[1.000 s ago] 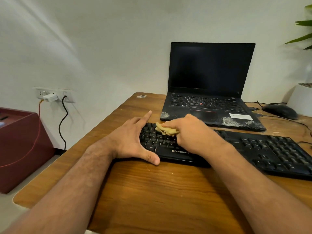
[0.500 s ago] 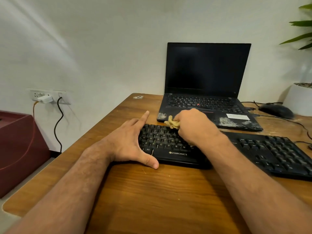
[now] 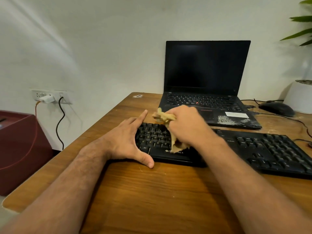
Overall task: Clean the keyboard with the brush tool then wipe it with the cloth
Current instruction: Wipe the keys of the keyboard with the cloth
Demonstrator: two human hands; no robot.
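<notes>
A black keyboard (image 3: pixel 263 149) lies across the wooden desk (image 3: pixel 152 196). My left hand (image 3: pixel 125 141) rests flat against the keyboard's left end, with straight fingers along its far corner and the thumb at its front edge. My right hand (image 3: pixel 187 125) grips a bunched tan cloth (image 3: pixel 164 116) above the left half of the keys. Part of the cloth hangs down onto the keys near the front edge. No brush tool is visible.
An open black laptop (image 3: pixel 206 78) stands just behind the keyboard. A black mouse (image 3: pixel 276 108) with cables and a white plant pot (image 3: pixel 300 97) sit at the back right. A dark red box (image 3: pixel 20 146) and a wall socket (image 3: pixel 50 97) are left of the desk.
My right hand has carried the cloth from the upper left keys toward the keyboard's far edge, and the cloth has loosened so a tail hangs onto the keys. My left hand stays put.
</notes>
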